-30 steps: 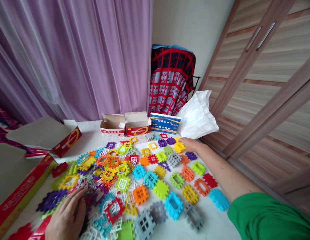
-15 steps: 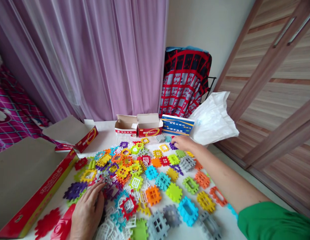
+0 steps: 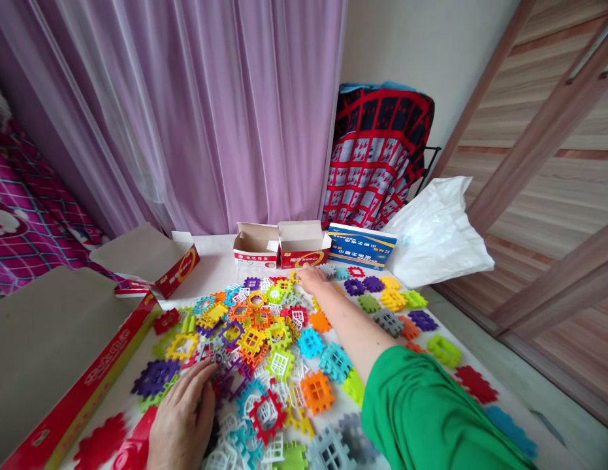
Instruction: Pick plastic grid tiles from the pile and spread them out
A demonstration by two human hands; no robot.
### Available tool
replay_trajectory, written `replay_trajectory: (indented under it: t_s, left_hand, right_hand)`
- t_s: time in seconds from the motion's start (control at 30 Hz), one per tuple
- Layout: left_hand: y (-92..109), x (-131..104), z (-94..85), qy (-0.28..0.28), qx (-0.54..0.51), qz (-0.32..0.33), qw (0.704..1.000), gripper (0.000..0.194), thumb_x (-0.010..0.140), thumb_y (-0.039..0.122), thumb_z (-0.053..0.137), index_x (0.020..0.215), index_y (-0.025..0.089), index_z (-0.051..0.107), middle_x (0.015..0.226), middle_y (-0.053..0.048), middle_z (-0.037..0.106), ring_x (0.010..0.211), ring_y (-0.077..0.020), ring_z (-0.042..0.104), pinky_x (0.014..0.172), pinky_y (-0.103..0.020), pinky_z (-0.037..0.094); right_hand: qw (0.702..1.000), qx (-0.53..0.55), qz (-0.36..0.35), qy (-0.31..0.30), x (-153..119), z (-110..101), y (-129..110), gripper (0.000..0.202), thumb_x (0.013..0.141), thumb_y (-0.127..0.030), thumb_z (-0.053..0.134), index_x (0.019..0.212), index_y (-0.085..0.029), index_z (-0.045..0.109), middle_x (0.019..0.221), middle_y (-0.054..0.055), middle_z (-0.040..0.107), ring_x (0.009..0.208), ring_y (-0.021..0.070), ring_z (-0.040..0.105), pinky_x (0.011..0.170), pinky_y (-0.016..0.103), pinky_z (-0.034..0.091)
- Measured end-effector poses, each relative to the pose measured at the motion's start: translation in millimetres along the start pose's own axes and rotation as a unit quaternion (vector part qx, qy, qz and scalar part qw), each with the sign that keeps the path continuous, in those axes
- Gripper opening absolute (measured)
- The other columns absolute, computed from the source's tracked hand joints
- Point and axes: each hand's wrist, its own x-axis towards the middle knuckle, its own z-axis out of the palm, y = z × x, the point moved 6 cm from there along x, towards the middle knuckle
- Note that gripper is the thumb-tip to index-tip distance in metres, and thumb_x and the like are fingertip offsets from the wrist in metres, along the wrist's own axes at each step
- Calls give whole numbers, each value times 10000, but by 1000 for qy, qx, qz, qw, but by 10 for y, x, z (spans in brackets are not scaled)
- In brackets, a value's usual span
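Colourful plastic interlocking blocks (image 3: 252, 341) lie in a heap on the white table, many of them square window frames. My right hand (image 3: 313, 279) reaches to the far edge of the heap, its fingers closed at a small yellow block (image 3: 294, 277). My left hand (image 3: 183, 414) lies low over the near left of the heap, fingers extended and slightly bent, its fingertips by a grey-and-red block. Beside its wrist is a red plastic piece (image 3: 134, 444). Two purple blocks, one a ring (image 3: 353, 286), lie right of my right hand.
At the back stand small open red cartons (image 3: 304, 258) and a blue box (image 3: 362, 248), with a white plastic bag (image 3: 435, 235) beside it. A large open carton (image 3: 83, 385) takes up the left side. Single blocks such as an orange one (image 3: 317, 391) are spread out to the right.
My right hand has let go of a purple block at the back right and moved left to the yellow block. My left hand has barely moved. The view has turned slightly left.
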Motion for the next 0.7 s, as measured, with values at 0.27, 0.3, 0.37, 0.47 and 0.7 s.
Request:
replay_trajectory:
  t_s: [0.27,0.3,0.37,0.47,0.7]
  left_hand:
    - [0,9,6,3,-5,2,1000,282,922,340,472,1096,242,670,1106,-46,744,962,-202,714,852,-314,559]
    - [0,8,9,6,-4,5,1000,285,922,343,470,1095,238,669,1104,-48,744,957,-203,716,850,-314,559]
    - [-3,5,16,8,-2,9,1000,288,921,350,470,1094,233,668,1109,-50,742,956,-205,716,847,-315,561]
    - [-12,4,23,4,-3,8,1000,293,920,360,468,1092,236,670,1124,-49,739,960,-207,715,851,-314,560]
    - [-25,16,27,-9,5,9,1000,307,914,363,467,1101,244,679,1120,-41,742,945,-205,715,853,-311,557]
  right_hand:
    - [994,-56,41,84,-543,-613,754,279,922,-314,558,1151,-273,711,1195,55,649,1087,224,611,889,285,443]
    - [994,-61,45,84,-624,-641,863,269,914,-296,563,1127,-263,722,1171,58,663,1069,226,618,877,289,445]
    - [994,-68,45,78,-758,-625,1015,235,890,-258,582,1056,-254,748,1124,54,688,1034,223,630,851,287,448]
    - [995,-66,28,65,-873,-490,1076,195,857,-235,618,977,-272,767,1076,30,710,994,209,640,815,272,452]
    - [995,-30,28,87,-1064,-458,1118,229,885,-267,585,1047,-253,745,1126,48,699,999,209,641,833,286,466]
